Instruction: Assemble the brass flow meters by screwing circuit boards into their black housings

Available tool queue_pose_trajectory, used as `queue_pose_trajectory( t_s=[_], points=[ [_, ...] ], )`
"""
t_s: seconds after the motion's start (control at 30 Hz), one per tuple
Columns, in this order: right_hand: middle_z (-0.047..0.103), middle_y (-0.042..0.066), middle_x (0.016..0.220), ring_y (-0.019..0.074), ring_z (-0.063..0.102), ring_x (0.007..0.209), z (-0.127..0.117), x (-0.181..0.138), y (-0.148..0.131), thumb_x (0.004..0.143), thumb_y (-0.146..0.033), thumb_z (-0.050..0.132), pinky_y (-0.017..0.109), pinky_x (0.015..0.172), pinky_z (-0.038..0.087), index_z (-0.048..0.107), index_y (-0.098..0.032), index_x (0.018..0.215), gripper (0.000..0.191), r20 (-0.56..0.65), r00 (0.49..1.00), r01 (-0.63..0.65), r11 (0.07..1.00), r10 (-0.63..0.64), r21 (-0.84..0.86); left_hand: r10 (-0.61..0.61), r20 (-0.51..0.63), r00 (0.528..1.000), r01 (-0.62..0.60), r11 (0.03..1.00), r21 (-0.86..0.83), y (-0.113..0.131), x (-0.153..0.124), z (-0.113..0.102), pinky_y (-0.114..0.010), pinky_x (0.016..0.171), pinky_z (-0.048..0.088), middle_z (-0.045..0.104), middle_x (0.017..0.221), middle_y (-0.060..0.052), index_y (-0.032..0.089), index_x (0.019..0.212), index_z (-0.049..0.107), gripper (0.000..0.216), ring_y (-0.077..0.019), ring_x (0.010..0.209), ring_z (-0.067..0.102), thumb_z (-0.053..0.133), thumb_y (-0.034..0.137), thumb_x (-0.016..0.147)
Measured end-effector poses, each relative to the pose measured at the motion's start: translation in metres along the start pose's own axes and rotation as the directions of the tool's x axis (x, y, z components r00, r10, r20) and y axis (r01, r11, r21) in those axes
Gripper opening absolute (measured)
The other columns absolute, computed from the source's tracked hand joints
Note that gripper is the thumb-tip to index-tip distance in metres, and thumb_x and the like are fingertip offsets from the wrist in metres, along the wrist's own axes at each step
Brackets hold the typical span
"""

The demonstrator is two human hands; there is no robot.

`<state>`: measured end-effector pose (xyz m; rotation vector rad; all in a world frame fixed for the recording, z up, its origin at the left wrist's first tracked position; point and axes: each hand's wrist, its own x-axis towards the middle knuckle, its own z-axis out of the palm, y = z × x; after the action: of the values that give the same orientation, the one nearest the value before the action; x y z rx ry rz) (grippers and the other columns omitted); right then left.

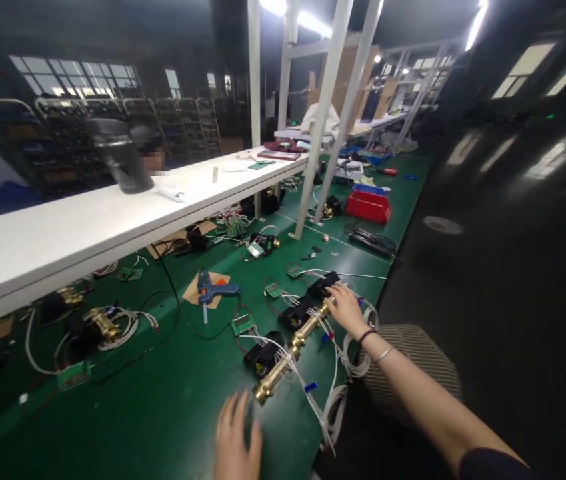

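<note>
Brass pipe fittings (273, 380) with black housings (265, 355) lie in a slanting row on the green bench top (163, 413). White cables and small green circuit boards (243, 325) are attached to them. My right hand (347, 310) is at the far end of the row, its fingers closed around the end of the farthest brass fitting beside a black housing (323, 285). Below the near end of the row, my left hand (237, 440) is over the bench with fingers apart, holding nothing.
A blue glue gun (213, 289) rests on cardboard. More brass fittings with cables (103, 325) lie at the left under a white shelf (63, 243). Metal posts (325, 120) rise beyond. A red bin (369, 205) stands farther along, and a striped stool (413, 367) by the bench edge.
</note>
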<state>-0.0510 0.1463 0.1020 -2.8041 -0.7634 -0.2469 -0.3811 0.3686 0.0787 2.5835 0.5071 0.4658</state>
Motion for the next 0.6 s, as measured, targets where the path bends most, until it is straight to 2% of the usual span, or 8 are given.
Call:
queue_pose_trajectory(
  t_s=[0.03,0.1,0.17,0.2,0.27,0.33,0.47,0.6],
  points=[
    [0.054,0.01,0.123,0.0264,0.049,0.116,0.004,0.017,0.013,0.09,-0.029,0.057,0.05,0.099,0.039,0.057,-0.016,0.116,0.029,0.044,0.998,0.04,0.999,-0.04,0.001,-0.026,0.094,0.995,0.02,0.998,0.065,0.03,0.026,0.015,-0.044,0.097,0.048,0.055,0.129,-0.009,0.022,0.128,0.054,0.045,-0.0272,0.12,0.051,0.04,0.022,0.085],
    [0.053,0.009,0.126,0.0283,0.045,0.121,0.012,0.039,0.032,0.088,-0.028,0.061,0.054,0.102,0.034,0.057,-0.018,0.118,0.032,0.149,0.98,0.131,0.991,-0.131,0.013,-0.034,0.178,0.983,0.017,0.995,0.098,0.082,0.074,0.043,-0.047,0.107,0.037,0.047,0.138,-0.008,0.023,0.132,0.048,0.05,-0.0272,0.129,0.04,0.048,0.02,0.082],
    [0.053,0.008,0.125,0.0288,0.044,0.122,0.018,0.05,0.044,0.087,-0.026,0.062,0.055,0.102,0.033,0.057,-0.019,0.118,0.033,0.246,0.947,0.208,0.978,-0.208,0.028,-0.097,0.341,0.935,0.031,0.98,0.196,0.116,0.113,0.068,-0.054,0.11,0.028,0.033,0.148,-0.008,0.026,0.14,0.036,0.06,-0.0305,0.136,0.028,0.055,0.026,0.083],
    [0.054,0.008,0.124,0.0285,0.044,0.121,0.019,0.053,0.048,0.087,-0.025,0.062,0.054,0.101,0.034,0.057,-0.019,0.118,0.033,0.283,0.93,0.235,0.971,-0.234,0.032,-0.126,0.371,0.92,0.045,0.974,0.22,0.126,0.128,0.078,-0.058,0.109,0.027,0.029,0.149,-0.01,0.026,0.142,0.033,0.064,-0.0334,0.136,0.026,0.058,0.031,0.083],
    [0.055,0.008,0.12,0.0275,0.046,0.118,0.021,0.055,0.052,0.087,-0.024,0.061,0.052,0.099,0.038,0.057,-0.019,0.118,0.031,0.335,0.904,0.272,0.962,-0.266,0.03,-0.183,0.411,0.893,0.073,0.96,0.269,0.133,0.148,0.093,-0.062,0.104,0.029,0.028,0.15,-0.013,0.027,0.144,0.029,0.071,-0.0387,0.134,0.029,0.062,0.036,0.082],
    [0.056,0.008,0.115,0.0263,0.049,0.115,0.02,0.056,0.052,0.09,-0.025,0.058,0.05,0.097,0.04,0.058,-0.017,0.115,0.027,0.368,0.885,0.3,0.954,-0.286,0.019,-0.211,0.429,0.879,0.084,0.951,0.296,0.131,0.155,0.1,-0.059,0.098,0.038,0.037,0.144,-0.015,0.028,0.143,0.029,0.067,-0.0375,0.125,0.042,0.061,0.031,0.084],
    [0.06,0.005,0.104,0.0225,0.054,0.106,0.018,0.051,0.037,0.092,-0.023,0.053,0.046,0.094,0.042,0.061,-0.015,0.1,0.015,0.42,0.837,0.375,0.927,-0.35,0.026,-0.225,0.459,0.86,0.067,0.94,0.335,0.122,0.147,0.097,-0.045,0.084,0.049,0.054,0.126,-0.012,0.029,0.137,0.039,0.05,-0.0263,0.101,0.059,0.053,0.019,0.089],
    [0.063,0.005,0.091,0.0207,0.057,0.095,0.021,0.037,0.015,0.086,-0.013,0.054,0.042,0.089,0.043,0.063,-0.016,0.085,0.009,0.448,0.792,0.435,0.898,-0.415,0.064,-0.216,0.471,0.855,0.051,0.94,0.337,0.114,0.131,0.089,-0.045,0.084,0.049,0.057,0.113,-0.009,0.02,0.127,0.046,0.044,-0.0239,0.099,0.057,0.058,0.036,0.088]
  ],
)
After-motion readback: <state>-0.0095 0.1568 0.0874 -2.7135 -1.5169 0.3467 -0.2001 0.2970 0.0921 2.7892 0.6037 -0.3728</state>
